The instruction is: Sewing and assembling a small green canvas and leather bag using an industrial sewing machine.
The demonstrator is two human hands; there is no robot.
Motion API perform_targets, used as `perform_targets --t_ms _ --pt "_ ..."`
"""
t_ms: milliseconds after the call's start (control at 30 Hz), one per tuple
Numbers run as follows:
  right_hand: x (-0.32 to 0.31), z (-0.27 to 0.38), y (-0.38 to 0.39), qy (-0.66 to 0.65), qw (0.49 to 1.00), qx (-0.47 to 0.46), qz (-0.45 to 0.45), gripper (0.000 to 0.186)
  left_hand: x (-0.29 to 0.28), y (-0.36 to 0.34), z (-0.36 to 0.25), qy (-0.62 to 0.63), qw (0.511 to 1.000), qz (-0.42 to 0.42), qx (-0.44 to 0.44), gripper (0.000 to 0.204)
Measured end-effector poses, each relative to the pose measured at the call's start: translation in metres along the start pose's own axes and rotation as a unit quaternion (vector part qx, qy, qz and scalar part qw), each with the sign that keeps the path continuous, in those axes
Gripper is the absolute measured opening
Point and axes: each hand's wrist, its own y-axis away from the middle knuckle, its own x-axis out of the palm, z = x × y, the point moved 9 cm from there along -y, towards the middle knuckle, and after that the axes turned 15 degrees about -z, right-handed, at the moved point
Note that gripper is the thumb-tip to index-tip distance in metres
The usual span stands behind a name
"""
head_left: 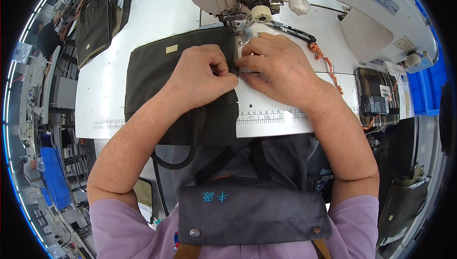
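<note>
A dark olive fabric bag panel (157,76) lies on the white sewing table. It has a small pale label near its far edge, and a dark handle loop (183,163) hangs over the table's near edge. My left hand (202,76) rests on the panel, fingers curled and pinching at its right edge. Close beside it, my right hand (281,68) has its fingers bent together at that same edge; what is between its fingertips is too small to make out. The sewing machine's needle area (238,23) is just beyond both hands, at the panel's far right corner.
Black thread snips (293,31) on an orange cord (326,59) lie right of the machine head. A printed ruler (271,116) runs along the near edge. Stacked olive panels (95,28) lie far left, a plaid pouch (369,85) at right, a blue bin (423,90) beyond.
</note>
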Motion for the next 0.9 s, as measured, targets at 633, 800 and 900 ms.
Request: perform_targets --t_ms 633,800,900 --pt "0.008 0.025 0.005 0.004 0.997 -0.041 0.058 0.023 -0.006 0.017 -0.012 -0.079 0.959 -0.008 0.271 0.031" --pt "0.009 0.027 0.003 0.019 0.996 -0.047 0.067 0.023 -0.004 0.018 -0.013 -0.129 0.958 -0.008 0.256 0.035" --pt "0.010 0.024 0.004 0.014 0.997 -0.038 0.068 0.023 -0.003 0.016 -0.013 -0.134 0.957 -0.006 0.259 0.035"
